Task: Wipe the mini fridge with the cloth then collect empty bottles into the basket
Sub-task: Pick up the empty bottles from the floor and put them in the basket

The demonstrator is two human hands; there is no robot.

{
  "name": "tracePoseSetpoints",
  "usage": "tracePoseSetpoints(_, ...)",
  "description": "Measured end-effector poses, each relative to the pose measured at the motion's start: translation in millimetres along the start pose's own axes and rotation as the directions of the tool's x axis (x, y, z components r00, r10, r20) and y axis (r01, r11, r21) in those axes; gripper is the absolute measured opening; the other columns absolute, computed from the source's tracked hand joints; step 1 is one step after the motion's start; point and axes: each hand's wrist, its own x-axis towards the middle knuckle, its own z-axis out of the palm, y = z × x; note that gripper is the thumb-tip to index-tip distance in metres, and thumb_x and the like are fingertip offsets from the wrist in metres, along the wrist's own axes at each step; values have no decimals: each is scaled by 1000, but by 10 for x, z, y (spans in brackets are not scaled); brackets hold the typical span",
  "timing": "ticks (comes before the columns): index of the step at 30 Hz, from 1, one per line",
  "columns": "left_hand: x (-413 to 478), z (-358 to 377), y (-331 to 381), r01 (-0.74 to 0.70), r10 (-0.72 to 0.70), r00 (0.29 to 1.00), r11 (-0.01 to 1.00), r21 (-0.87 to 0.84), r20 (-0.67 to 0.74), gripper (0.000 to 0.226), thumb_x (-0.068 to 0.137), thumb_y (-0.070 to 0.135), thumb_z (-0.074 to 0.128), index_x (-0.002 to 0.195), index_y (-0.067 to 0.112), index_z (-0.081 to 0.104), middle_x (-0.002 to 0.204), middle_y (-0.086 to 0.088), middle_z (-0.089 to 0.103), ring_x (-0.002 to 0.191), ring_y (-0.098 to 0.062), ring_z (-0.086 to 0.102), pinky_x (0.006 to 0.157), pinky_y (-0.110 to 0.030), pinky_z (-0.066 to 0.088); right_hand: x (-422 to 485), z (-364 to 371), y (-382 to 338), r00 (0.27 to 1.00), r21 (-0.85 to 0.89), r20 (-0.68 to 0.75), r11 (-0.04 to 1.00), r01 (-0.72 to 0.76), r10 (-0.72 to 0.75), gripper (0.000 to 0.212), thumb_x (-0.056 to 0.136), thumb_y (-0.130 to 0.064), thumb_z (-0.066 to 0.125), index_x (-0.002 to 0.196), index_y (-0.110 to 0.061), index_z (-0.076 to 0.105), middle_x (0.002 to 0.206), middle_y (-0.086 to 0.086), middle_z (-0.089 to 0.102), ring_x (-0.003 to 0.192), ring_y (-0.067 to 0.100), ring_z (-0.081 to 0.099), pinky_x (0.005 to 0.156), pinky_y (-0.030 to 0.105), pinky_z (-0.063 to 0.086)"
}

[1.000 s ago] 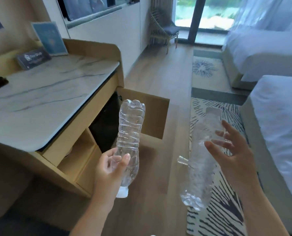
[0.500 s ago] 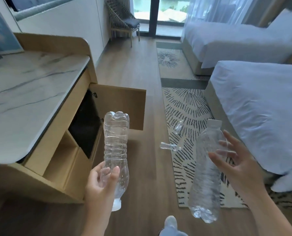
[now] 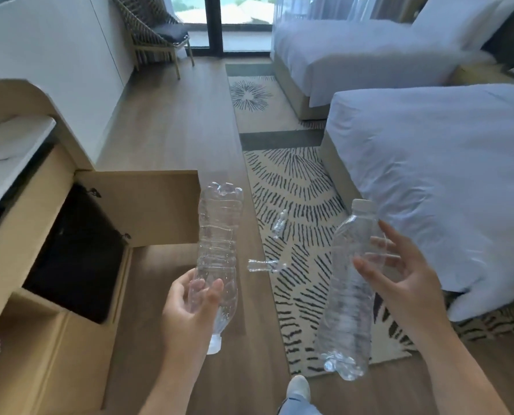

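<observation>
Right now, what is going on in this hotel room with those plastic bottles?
A person is gathering empty bottles, one in each hand. The left hand grips a clear crumpled bottle upside down, white cap pointing at the floor. The right hand holds a second clear bottle upright, cap on top. They stand on the wooden floor beside an open cabinet door with the black mini fridge behind it. No basket is in view.

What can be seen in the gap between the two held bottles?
In the head view, between the left bottle and right bottle, two more clear bottles lie at the edge of the patterned rug.
</observation>
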Motion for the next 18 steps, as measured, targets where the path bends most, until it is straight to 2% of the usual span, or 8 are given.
tracePoseSetpoints(4,445,899,184,-19,18,998,1000,18,65,63,48,63,67,104,36,55,104,5,66,98,-6,62,77,-22,47,752,-320,184,1000,3,8,1000,-5,5,69,61,-47,69,124,-45,43,117,-8,56,96,-1,57,63,4,45)
tracePoseSetpoints(9,954,1815,502,-67,63,991,997,33,117,62,49,66,64,104,41,51,107,12,62,97,-2,60,77,-19,46,1618,-551,362,1000,11,24,1000,-9,9,68,59,-49,67,123,-47,43,114,-14,56,91,-7,57,63,3,45)
tracePoseSetpoints(13,1394,2181,562,-42,35,993,998,57,117,50,62,58,74,103,40,51,105,14,61,94,1,59,73,-17,45,2215,-485,501,999,43,27,998,-39,37,64,64,-45,67,122,-51,40,116,-10,55,96,-1,56,61,6,47)
tracePoseSetpoints(15,1706,2272,526,-14,6,995,997,81,99,45,64,50,71,102,40,50,105,14,59,96,1,57,73,-16,42,2535,-370,576,998,39,44,998,-52,50,63,64,-45,66,121,-53,39,116,-8,56,97,0,57,60,7,47)
tracePoseSetpoints(18,2299,2367,464,31,-38,996,995,93,78,51,57,64,73,98,42,52,105,13,60,103,-6,56,82,-25,45,3096,-152,655,998,36,28,997,-62,61,64,63,-45,67,121,-52,39,117,-6,56,98,1,57,59,8,48)
